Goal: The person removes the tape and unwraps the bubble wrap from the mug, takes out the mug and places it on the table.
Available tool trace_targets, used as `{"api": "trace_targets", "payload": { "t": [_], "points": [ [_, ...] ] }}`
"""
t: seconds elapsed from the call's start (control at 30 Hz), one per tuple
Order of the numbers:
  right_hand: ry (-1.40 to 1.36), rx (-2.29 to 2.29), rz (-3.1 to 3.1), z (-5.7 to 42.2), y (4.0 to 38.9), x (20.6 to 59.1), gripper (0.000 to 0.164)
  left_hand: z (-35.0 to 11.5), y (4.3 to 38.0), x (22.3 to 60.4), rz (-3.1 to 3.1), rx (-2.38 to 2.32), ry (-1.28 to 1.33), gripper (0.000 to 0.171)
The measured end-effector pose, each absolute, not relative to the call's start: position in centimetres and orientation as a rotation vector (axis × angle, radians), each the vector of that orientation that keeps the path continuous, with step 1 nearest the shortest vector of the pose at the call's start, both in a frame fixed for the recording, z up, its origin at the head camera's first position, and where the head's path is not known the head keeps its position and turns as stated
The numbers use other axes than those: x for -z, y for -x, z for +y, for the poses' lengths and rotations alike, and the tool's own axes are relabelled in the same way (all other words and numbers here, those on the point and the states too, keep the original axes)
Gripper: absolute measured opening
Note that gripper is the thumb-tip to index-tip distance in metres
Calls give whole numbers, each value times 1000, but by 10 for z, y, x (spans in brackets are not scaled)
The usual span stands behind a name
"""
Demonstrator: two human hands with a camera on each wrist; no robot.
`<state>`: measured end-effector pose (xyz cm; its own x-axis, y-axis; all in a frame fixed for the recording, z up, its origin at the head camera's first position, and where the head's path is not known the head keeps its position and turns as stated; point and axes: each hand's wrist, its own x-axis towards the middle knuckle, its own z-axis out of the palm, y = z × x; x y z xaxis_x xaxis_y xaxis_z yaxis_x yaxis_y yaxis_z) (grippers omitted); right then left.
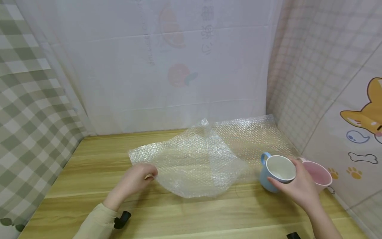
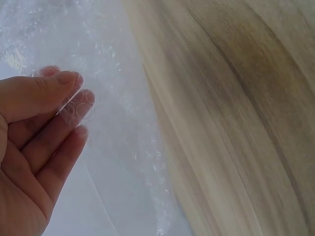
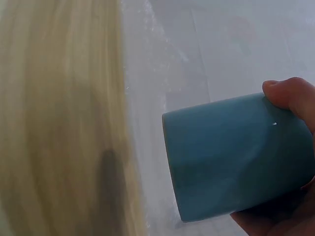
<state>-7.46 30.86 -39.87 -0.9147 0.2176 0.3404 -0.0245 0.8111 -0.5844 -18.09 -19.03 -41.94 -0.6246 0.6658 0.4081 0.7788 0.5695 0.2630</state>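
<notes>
A sheet of clear bubble wrap point(image 1: 191, 162) spreads over the wooden table. My left hand point(image 1: 140, 176) pinches its near left corner between thumb and fingers; in the left wrist view the bubbles show over the fingertips of the left hand point(image 2: 49, 123). On the right, my right hand point(image 1: 301, 186) grips a light blue mug point(image 1: 268, 179) with a white inside, thumb on the near side and its handle pointing away to the left. The right wrist view shows the blue mug point(image 3: 236, 157) held off the table. Just behind the hand stands a pink cup point(image 1: 320, 174), partly hidden by it.
Another stretch of bubble wrap point(image 1: 253, 136) lies at the back right of the wooden table point(image 1: 185, 219). A white cloth point(image 1: 119, 73) hangs behind, a green checked cloth point(image 1: 27, 99) at left, and a patterned wall point(image 1: 328, 83) borders the right side.
</notes>
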Motion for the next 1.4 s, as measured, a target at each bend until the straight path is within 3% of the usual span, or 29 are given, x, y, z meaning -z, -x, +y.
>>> {"api": "trace_targets", "payload": {
  "t": [0.73, 1.4],
  "points": [
    [196, -743, -2539, 325, 55, 422, 80, -191, 180, 415, -2573, 571, 1123, 29],
    [159, -801, -2560, 328, 51, 432, 89, -191, 181, 416, -2564, 578, 1131, 31]
  ]
}}
